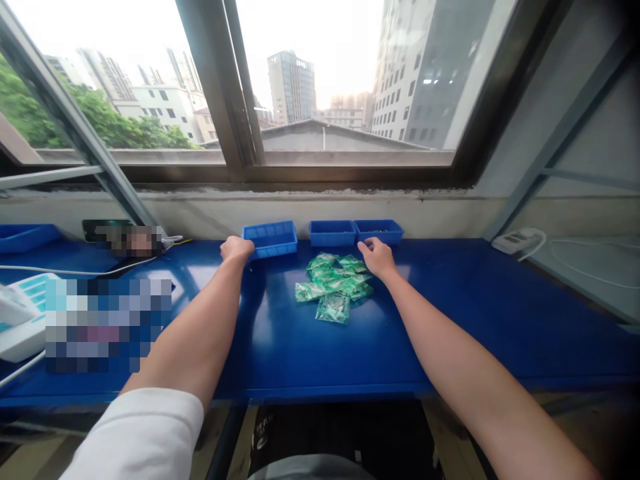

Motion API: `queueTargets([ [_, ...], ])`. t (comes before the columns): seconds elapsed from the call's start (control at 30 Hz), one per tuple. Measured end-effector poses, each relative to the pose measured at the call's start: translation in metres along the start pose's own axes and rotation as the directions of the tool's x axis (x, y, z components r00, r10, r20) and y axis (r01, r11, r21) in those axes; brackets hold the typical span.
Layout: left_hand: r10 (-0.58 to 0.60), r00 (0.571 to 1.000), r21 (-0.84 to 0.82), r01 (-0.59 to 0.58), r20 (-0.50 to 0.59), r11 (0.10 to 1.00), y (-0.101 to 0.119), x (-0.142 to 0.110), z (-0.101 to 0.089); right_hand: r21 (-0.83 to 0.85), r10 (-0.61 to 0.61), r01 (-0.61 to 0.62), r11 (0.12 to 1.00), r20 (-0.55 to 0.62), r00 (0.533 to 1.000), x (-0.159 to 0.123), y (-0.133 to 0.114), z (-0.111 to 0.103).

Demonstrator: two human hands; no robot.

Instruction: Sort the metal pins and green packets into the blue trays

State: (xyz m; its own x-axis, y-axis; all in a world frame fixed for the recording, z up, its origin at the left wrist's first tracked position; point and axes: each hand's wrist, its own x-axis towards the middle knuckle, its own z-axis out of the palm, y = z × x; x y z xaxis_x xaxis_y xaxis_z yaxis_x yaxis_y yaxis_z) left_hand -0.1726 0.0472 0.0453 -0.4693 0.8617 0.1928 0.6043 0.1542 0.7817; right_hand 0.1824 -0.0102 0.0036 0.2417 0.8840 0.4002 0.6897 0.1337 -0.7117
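My left hand (237,248) is closed on the left end of a blue plastic bin (270,248), which sits slightly askew and tilted towards me. Two more blue bins, a middle one (332,239) and a right one (390,237), stand side by side against the wall. Small dark bits lie in the right one, too small to name. My right hand (378,257) is just in front of that bin, thumb and fingers apart, with nothing visible in them. Beside it, a loose pile of green and clear plastic packets (333,287) lies on the blue tabletop (320,360).
A white and light-blue rack (30,307) stands at the left with cables near it. Another blue tray (30,237) lies at the far left. A white device with a cord (518,240) is at the right, by a grey metal post. A window (345,100) rises behind the table.
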Motion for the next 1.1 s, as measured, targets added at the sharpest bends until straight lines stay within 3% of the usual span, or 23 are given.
queueTargets([
  [0.03,-0.159,0.987,-0.023,0.159,0.014,0.987,0.003,-0.003,0.002,0.004,0.001,-0.001,1.0,0.019,1.0,-0.001,0.0,0.001],
  [0.1,-0.227,0.97,-0.108,0.217,-0.083,0.97,0.012,-0.014,0.008,0.018,-0.019,0.018,1.0,0.062,0.998,-0.003,0.0,0.001],
  [0.17,-0.124,0.948,-0.045,0.116,-0.294,0.992,0.019,-0.03,0.015,0.036,-0.078,0.075,0.997,0.112,0.991,-0.006,0.001,0.001],
  [0.23,0.086,0.913,0.09,-0.055,-0.4,0.994,0.025,-0.046,0.025,0.061,-0.156,0.147,0.987,0.178,0.971,-0.008,0.001,0.001],
  [0.27,0.189,0.909,0.144,-0.144,-0.372,0.979,0.027,-0.054,0.03,0.072,-0.183,0.171,0.983,0.22,0.958,-0.008,0.001,0.0],
  [0.37,0.358,0.929,0.195,-0.335,-0.095,0.922,0.034,-0.068,0.048,0.036,-0.167,0.165,0.986,0.346,0.923,-0.005,0.001,0.001],
  [0.43,0.392,0.919,0.213,-0.391,0.041,0.895,0.039,-0.071,0.058,-0.056,-0.1,0.133,0.99,0.4,0.911,0.0,0.0,0.003],
  [0.53,0.335,0.933,0.275,-0.358,0.128,0.892,0.047,-0.071,0.068,-0.207,-0.007,0.104,0.973,0.424,0.906,0.006,-0.006,0.008],
  [0.67,0.277,0.941,0.323,-0.328,0.194,0.888,0.052,-0.069,0.078,-0.357,0.032,0.121,0.926,0.395,0.918,0.006,-0.013,0.014],
  [0.87,0.366,0.902,0.307,-0.423,0.227,0.853,0.045,-0.058,0.089,-0.355,0.015,0.144,0.924,0.409,0.912,0.002,-0.017,0.015],
  [0.97,0.41,0.882,0.285,-0.464,0.232,0.839,0.038,-0.052,0.092,-0.254,-0.027,0.139,0.957,0.399,0.917,0.001,-0.017,0.014],
  [1.1,0.443,0.868,0.266,-0.492,0.226,0.829,0.034,-0.051,0.09,0.092,-0.101,0.07,0.993,0.403,0.909,0.003,-0.016,0.011],
])
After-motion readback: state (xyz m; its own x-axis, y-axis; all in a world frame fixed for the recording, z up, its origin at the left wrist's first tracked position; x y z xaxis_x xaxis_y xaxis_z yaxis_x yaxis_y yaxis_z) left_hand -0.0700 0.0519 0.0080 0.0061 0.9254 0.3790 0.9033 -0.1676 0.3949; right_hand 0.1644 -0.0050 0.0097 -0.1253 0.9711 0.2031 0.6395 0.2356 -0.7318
